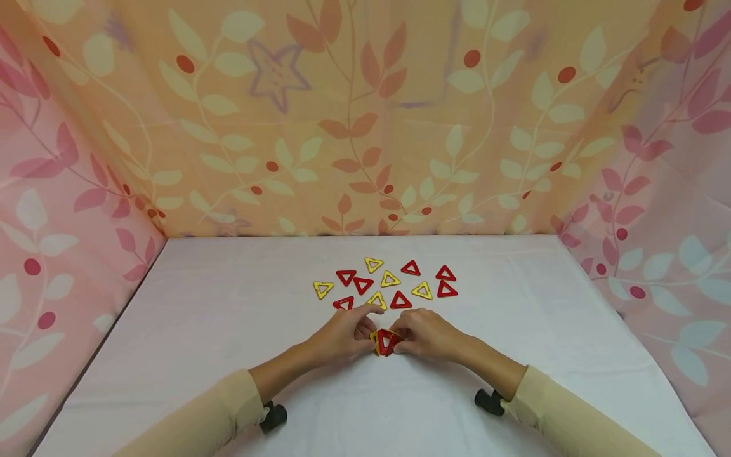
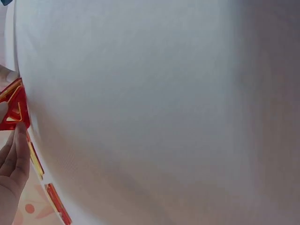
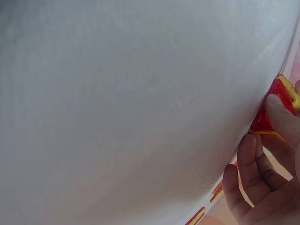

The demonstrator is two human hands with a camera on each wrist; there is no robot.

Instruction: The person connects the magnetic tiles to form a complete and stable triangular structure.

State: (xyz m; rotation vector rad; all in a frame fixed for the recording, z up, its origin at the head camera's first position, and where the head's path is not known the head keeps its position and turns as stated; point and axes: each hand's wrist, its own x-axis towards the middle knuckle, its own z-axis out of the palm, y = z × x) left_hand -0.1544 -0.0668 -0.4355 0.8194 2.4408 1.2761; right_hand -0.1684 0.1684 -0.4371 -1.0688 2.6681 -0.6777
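On the white table (image 1: 200, 317), the left hand (image 1: 341, 334) and right hand (image 1: 432, 334) pinch a small red-and-yellow triangle cluster (image 1: 386, 343) between them, thumbs and fingers at its sides. Loose red and yellow triangles lie scattered just beyond; in the head view, the left hand partly covers a yellow triangle (image 1: 372, 299) and a red triangle (image 1: 344, 300). Leaf-patterned cloth (image 1: 365, 127) hangs behind, past the table's far edge.
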